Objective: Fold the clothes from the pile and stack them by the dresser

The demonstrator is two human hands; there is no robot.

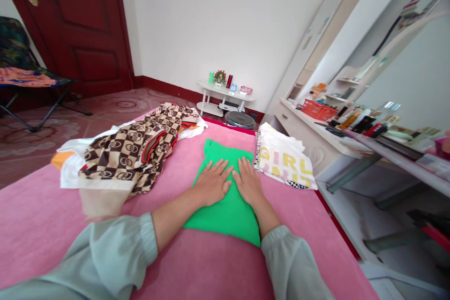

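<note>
A bright green folded garment (pixel 225 218) lies flat on the pink bed cover (pixel 207 262). My left hand (pixel 213 183) rests palm down on its middle, fingers stretched out. Beside it my right hand (pixel 249 182) presses flat on the garment's right part, fingers also extended. Neither hand grips anything. To the right lies a folded white shirt (pixel 281 152) with yellow and pink letters. A loose heap of clothes, with a brown and cream checked garment (pixel 137 147) on top, is spread out to the left.
A dressing table (pixel 298 122) with a red basket (pixel 318 109) and several bottles runs along the right side. A low white shelf (pixel 225 89) and a round dark-topped object (pixel 240 120) stand beyond the bed. At far left are a folding chair (pixel 35 82) and a dark red door (pixel 84 23).
</note>
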